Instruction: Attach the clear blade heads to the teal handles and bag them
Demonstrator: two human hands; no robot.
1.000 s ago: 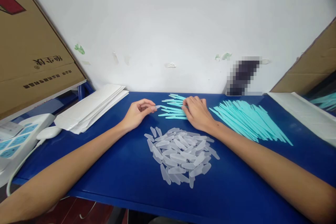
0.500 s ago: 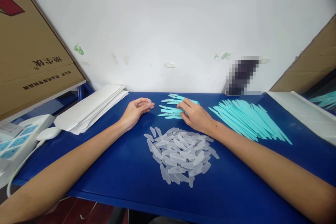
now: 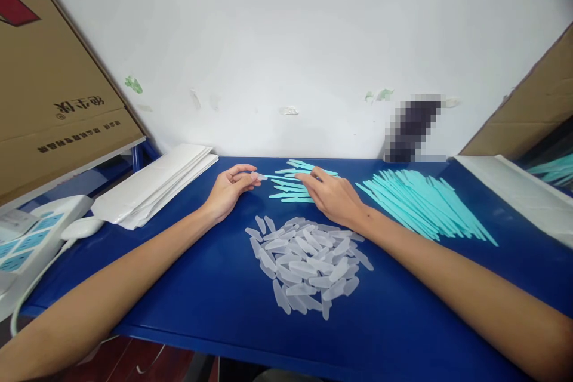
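My left hand pinches a small translucent plastic cover between thumb and fingers. My right hand is closed on a slim teal stick, shaped like an eyebrow razor, held level and pointing left. The stick's tip meets the cover; how far it goes in is too small to tell. Below and around the right fingers lie several more teal sticks in a loose row, partly hidden by that hand. Nearer to me is a heap of translucent covers.
A large pile of teal sticks lies on the blue table at the right. White flat envelopes or sheets are stacked at the left, beside a white power strip. Cardboard boxes flank both sides, and a white wall stands behind.
My right hand has taken hold of a teal stick and brought its tip to the cover. My left hand has stayed nearly in place; the cover now shows at its fingertips.
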